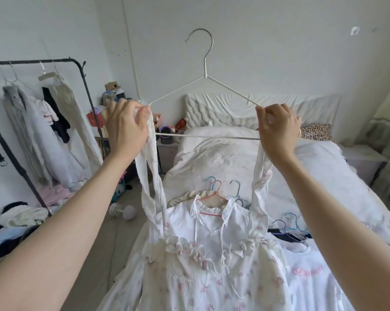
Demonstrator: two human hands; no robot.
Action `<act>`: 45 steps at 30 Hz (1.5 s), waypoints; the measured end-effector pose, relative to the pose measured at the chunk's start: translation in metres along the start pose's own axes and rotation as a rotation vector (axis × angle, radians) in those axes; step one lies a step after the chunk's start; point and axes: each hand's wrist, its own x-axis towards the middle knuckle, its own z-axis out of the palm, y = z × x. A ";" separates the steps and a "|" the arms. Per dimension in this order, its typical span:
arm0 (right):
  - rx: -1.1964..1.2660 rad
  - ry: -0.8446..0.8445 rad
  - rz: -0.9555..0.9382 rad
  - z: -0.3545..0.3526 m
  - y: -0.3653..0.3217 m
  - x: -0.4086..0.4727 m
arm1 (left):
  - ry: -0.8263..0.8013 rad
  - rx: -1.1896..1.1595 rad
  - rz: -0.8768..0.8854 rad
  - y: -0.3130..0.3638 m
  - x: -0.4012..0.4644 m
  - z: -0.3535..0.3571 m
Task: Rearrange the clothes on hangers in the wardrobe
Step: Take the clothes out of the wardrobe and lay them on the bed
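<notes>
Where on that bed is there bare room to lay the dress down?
The middle of the bed is bare, between the pillows and the coloured hangers; so is its right side, below the leopard cushion. The near end is crowded with hangers and a white blouse. Both hands, left hand and right hand, hold the white hanger.

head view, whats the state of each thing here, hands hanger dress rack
left hand: pinches the dress strap at the hanger's end
right hand: grips the other strap and hanger end
white hanger: held up, hook free
floral dress: hanging by both straps
clothes rack: partly filled
</notes>
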 end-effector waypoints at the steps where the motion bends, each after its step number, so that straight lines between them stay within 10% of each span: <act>1: -0.017 -0.006 0.016 0.016 0.010 0.004 | -0.027 0.003 0.000 -0.006 0.004 0.020; 23: -0.423 -0.736 0.493 0.257 0.268 -0.185 | -0.898 -0.049 -0.292 -0.163 -0.236 0.351; 45: -0.572 -1.023 0.563 0.286 0.336 -0.269 | -1.366 0.033 -0.218 -0.189 -0.304 0.428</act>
